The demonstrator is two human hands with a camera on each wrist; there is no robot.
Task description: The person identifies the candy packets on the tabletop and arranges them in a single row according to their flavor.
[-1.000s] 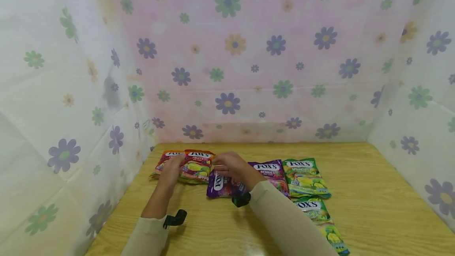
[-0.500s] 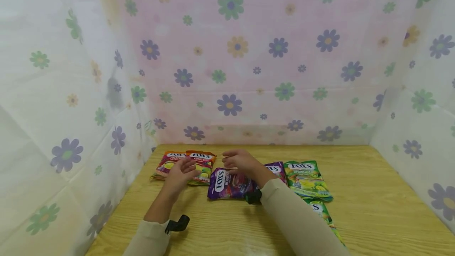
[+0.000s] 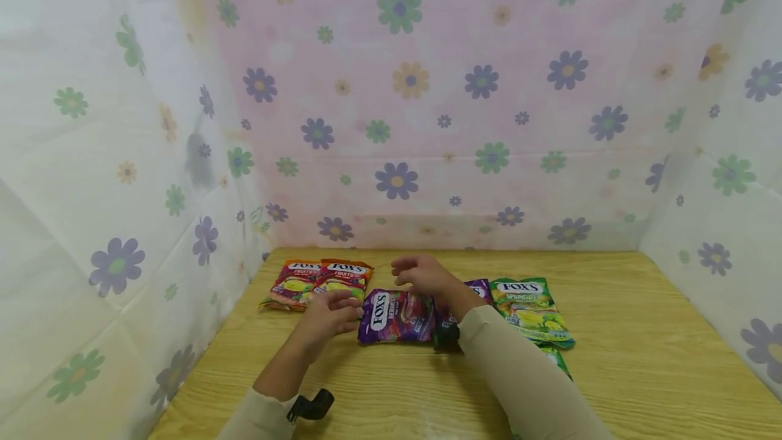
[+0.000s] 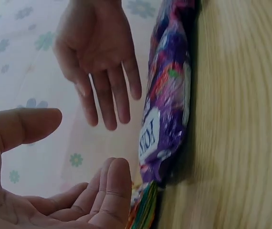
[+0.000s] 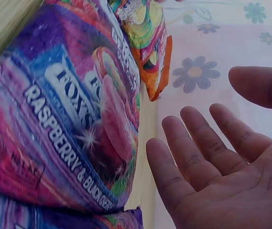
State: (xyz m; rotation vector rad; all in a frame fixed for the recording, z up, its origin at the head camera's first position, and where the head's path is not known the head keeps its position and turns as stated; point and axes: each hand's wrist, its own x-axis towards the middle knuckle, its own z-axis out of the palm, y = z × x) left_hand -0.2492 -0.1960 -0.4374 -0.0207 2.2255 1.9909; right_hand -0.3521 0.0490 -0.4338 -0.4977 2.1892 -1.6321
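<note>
While fingers (image 5: 188, 155) extend, hands (image 3: 328, 323) (image 3: 429, 278) hover near purple bag (image 3: 400, 319).

Left grip (image 3: 331, 320) and right grip (image 3: 430, 279) apart, palms (image 4: 100, 45) toward each other, fingers (image 5: 207, 142) loosely extended, forearms (image 3: 286, 367) forward.

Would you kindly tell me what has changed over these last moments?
The left hand has moved rightward and nearer the viewer, toward the sideways purple bag. The right hand has shifted slightly right, uncovering more of that bag. The orange bags and the upper green bag look unmoved.
</note>
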